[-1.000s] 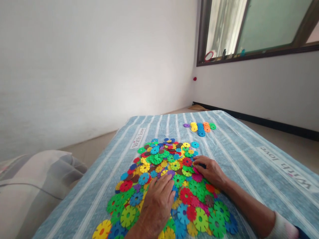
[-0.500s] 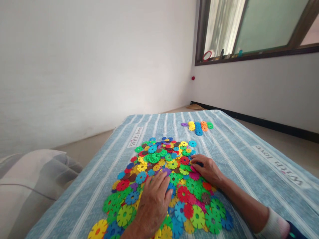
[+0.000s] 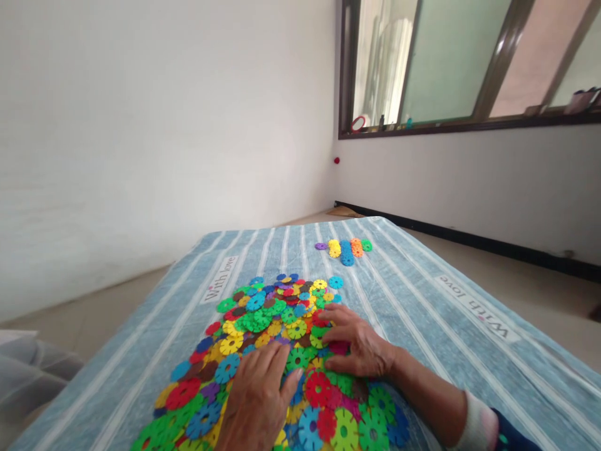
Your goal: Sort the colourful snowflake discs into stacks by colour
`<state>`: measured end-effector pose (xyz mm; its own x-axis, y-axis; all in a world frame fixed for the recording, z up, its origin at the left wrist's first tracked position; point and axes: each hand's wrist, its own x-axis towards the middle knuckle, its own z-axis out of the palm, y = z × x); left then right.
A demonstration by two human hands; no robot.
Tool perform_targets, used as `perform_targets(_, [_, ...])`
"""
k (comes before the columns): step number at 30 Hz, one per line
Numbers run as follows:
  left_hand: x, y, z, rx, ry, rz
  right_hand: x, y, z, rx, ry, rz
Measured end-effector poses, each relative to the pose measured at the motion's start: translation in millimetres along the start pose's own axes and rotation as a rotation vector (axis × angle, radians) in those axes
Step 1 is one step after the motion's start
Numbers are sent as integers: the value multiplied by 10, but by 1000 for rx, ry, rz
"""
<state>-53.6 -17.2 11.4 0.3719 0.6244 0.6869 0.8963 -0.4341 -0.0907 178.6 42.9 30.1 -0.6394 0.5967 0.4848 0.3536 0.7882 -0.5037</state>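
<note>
- Blue cloth (image 3: 399, 294), pale-striped and lettered "With love", lies under everything; its surface probably helps keep flat pieces from sliding.
- Heap of notched discs (image 3: 253, 319) sprawls over the near middle of the cloth (green, red, yellow, blue, brown, purple all jumbled). Spread this low, it likely lets more faces show.
- Row of discs (image 3: 346, 252) sits beyond the heap, well apart: purple, yellow, blue, orange, green, left to right. The gap, I judge, keeps it from mixing with the heap.
- Left hand (image 3: 257, 391) rests palm down on the heap, fingers pressed together, thumb standing off. No disc seen pinched; those under the palm are hidden. Possibly a steadying placement.
- Right hand (image 3: 357, 344) reaches over the heap's right edge, fingers a little spread, thumb parted from them.
- Magenta disc (image 3: 339, 347) shows in that gap, partly covered by the hand (contact hard to judge).
- Between the hands: green disc (image 3: 299, 359) just beyond the left thumb's tip, red disc (image 3: 318, 388) just to its right, both unheld.
</note>
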Motion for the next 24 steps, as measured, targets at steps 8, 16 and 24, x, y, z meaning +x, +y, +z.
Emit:
perform_targets(8, [131, -4, 76, -8, -69, 7, -21, 37, -34, -36, -188, -46])
perform_targets(16, [78, -28, 90, -184, -16, -4, 2, 1, -88, -44, -277, -48])
perform_targets(24, [153, 91, -76, -319, 20, -55, -22, 32, -124, 19, -337, 4])
